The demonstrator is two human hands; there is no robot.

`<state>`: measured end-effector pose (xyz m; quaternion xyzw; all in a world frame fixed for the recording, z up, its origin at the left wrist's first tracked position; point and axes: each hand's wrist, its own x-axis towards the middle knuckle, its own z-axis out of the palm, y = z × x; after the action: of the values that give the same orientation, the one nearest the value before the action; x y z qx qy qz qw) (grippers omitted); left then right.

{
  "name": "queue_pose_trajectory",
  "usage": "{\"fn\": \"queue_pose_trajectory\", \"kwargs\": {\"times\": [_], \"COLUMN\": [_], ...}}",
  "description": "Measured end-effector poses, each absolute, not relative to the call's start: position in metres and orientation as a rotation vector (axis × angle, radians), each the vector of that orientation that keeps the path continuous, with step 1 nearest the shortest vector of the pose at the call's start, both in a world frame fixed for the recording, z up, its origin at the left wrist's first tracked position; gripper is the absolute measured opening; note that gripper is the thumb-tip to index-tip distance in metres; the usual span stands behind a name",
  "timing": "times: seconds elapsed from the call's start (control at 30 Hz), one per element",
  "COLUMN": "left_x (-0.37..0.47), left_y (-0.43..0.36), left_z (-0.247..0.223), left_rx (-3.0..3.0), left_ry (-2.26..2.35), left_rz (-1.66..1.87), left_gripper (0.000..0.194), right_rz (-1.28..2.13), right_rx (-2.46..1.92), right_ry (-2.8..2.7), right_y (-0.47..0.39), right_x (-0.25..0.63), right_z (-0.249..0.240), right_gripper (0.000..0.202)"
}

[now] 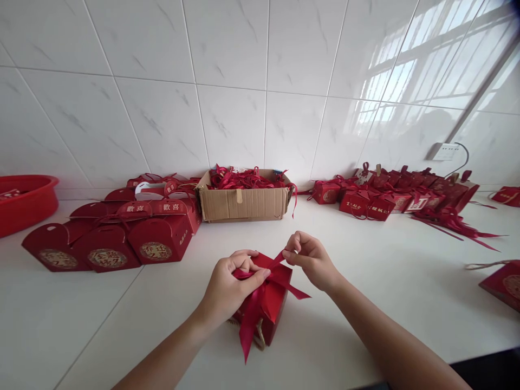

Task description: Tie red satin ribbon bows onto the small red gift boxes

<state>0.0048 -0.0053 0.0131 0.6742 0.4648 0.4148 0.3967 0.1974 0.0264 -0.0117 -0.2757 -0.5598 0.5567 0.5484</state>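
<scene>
A red gift box (273, 303) stands on the white counter in front of me, with a rope handle (260, 335) hanging at its near side. Across its top lies a crimson ribbon (252, 318) in a bow, one tail hanging down the front and another pointing right. My left hand (239, 273) rests over the box's top left, thumb and fingers pinching the ribbon near the knot. At the upper right of the bow, my right hand (309, 259) pinches a ribbon loop between thumb and forefinger. My left fingers partly hide the bow's left side.
A cardboard box (244, 205) of red ribbons stands by the tiled wall. Red gift boxes (156, 241) are grouped at left, more boxes (365, 203) at right. Loose ribbons (455, 219) lie beside them. A red basin (30, 208) sits far left; another box (501, 284) is at the right edge.
</scene>
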Motion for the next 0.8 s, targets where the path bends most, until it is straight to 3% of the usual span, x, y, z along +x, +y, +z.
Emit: {"fn": "queue_pose_trajectory", "kwargs": {"times": [0.8], "left_x": [0.0047], "left_y": [-0.0069], "left_z": [0.0102], "left_rx": [1.728], "left_ry": [1.144], "left_rz": [1.070], "left_gripper": [0.048], "right_rz": [1.255], "right_rx": [-0.655], "right_ry": [-1.451], "right_y": [0.0268], "right_x": [0.2060], "right_z": [-0.0133], "right_gripper": [0.039]}}
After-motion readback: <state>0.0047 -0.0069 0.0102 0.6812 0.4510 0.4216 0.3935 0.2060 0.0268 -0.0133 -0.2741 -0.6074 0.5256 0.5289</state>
